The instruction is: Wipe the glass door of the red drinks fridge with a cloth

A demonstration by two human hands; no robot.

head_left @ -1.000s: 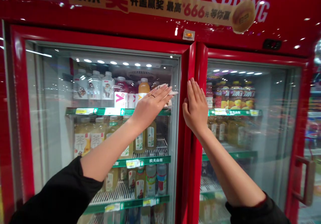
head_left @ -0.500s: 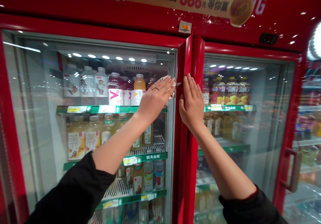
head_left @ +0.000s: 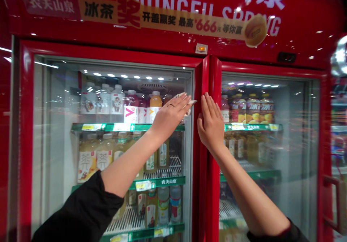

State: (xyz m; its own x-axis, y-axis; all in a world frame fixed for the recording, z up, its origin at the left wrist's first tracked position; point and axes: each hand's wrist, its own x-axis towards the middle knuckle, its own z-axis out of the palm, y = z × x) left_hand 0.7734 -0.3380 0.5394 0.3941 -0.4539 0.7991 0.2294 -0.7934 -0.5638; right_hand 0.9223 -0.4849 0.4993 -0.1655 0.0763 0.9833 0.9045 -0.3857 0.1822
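My left hand (head_left: 173, 112) lies over a pale crumpled cloth (head_left: 187, 111), pressing it to the glass door (head_left: 54, 133) near that door's upper inner corner. Only the cloth's edges show past the fingers, and a greyish tip of it points right. A thin ring is on one finger. My right hand (head_left: 210, 121) rests flat against the red door frame (head_left: 214, 184) where the two doors meet, its fingers stretched upward and nothing visible in it. Both hands are at about the same height, a short gap apart.
Behind the glass, shelves hold drink bottles (head_left: 131, 106) and tea bottles (head_left: 104, 153). An orange-lit switch (head_left: 201, 48) sits above the door joint, under a promotional strip (head_left: 162, 20). A handle (head_left: 334, 204) sticks out at the right door's outer edge. More stocked shelves stand farther right.
The view has tilted upward, so the cooler and both hands appear lower and more of the top sign shows. Against the doors, both hands stay in nearly the same places.
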